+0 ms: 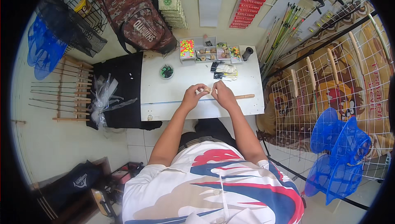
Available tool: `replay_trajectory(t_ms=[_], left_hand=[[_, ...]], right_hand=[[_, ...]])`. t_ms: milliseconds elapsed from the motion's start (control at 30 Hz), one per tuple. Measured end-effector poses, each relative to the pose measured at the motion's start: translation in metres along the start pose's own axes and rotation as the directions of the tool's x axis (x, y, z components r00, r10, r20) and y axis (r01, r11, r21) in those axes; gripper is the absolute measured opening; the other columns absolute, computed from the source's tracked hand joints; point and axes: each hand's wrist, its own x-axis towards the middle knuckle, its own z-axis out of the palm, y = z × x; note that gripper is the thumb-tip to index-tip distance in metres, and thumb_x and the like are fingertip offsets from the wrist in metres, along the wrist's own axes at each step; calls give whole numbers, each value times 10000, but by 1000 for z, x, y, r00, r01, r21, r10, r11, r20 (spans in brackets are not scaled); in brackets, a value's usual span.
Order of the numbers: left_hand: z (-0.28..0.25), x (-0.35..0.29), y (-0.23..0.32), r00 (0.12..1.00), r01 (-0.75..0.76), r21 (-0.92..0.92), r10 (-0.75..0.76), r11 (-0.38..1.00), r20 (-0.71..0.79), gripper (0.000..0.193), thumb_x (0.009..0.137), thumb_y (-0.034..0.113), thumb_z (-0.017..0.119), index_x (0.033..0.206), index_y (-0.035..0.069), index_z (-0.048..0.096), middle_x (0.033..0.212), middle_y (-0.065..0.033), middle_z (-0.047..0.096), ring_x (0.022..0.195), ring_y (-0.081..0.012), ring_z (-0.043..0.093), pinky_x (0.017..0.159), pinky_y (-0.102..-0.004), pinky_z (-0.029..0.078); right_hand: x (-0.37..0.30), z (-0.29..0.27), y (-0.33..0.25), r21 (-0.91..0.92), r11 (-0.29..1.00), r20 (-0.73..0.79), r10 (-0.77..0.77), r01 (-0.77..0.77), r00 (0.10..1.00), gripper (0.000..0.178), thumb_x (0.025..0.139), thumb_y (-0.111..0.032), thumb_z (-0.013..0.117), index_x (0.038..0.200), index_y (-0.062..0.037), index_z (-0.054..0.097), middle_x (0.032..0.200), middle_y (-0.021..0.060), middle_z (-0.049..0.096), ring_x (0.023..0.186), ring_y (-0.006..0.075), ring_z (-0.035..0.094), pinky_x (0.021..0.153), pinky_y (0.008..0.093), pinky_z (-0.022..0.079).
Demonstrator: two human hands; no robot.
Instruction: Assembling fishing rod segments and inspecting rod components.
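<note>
My left hand pinches a small round tan piece, perhaps a little spool, above the white table. Close beside it, my right hand has its fingers drawn together near that piece. Whatever lies between those fingertips is too small to make out. Under my hands a thin blue fishing rod lies across the table, its wooden handle to the right of my right hand. Beyond my hands lie several small black and white packets.
At the table's back stands a divided box of colourful small parts and spools. A round tub with green and dark pieces sits left of it, and a dark cylinder at the right. Plastic bags lie on the black surface to the left.
</note>
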Motion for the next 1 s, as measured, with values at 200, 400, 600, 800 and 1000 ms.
replay_trajectory(t_ms=[200, 400, 600, 800, 1000], left_hand=[[5, -2, -27, 983, 129, -243, -92, 961, 156, 364, 917, 173, 689, 1260, 141, 570, 1009, -8, 618, 880, -105, 529, 744, -265, 444], [13, -11, -18, 910, 411, -810, -247, 419, 334, 409, 1006, 226, 572, 1381, 210, 407, 1115, -8, 554, 930, -109, 505, 766, -302, 451], [7, -13, -35, 887, 454, -875, -171, 169, 428, 394, 1010, 279, 555, 1381, 208, 445, 1059, 14, 565, 889, -110, 522, 722, -277, 447], [6, -14, -43, 873, 482, -831, -236, 279, 427, 377, 1001, 348, 565, 1313, 142, 511, 1083, 18, 574, 936, -126, 524, 798, -287, 460], [5, -13, -62, 855, 495, -801, -352, 338, 380, 410, 987, 366, 594, 1327, 153, 509, 1175, 21, 565, 1013, -131, 495, 851, -348, 448]], right_hand=[[1, 18, 30, 357, 933, -127, 91, -40, 988, 142, 961, -171, 568, 963, -40, 514, 855, 84, 575, 673, 217, 581, 609, 350, 465], [-5, 26, 19, 922, 194, 260, 325, -334, 909, 128, 1042, -216, 473, 1036, -88, 482, 962, 35, 598, 519, 50, 350, 463, 233, 290], [-10, 25, 20, 891, 187, 360, 269, -415, 893, 128, 1037, -225, 473, 1016, -98, 477, 961, 29, 586, 541, 53, 372, 480, 226, 310], [-8, 32, 14, 795, 411, 365, 262, -445, 893, 120, 1023, -210, 472, 1023, -91, 489, 907, 7, 565, 591, 56, 428, 499, 221, 348], [-6, 29, 14, 782, 414, 378, 279, -466, 883, 115, 1006, -196, 473, 1024, -85, 495, 889, 1, 557, 600, 57, 440, 508, 219, 355]])
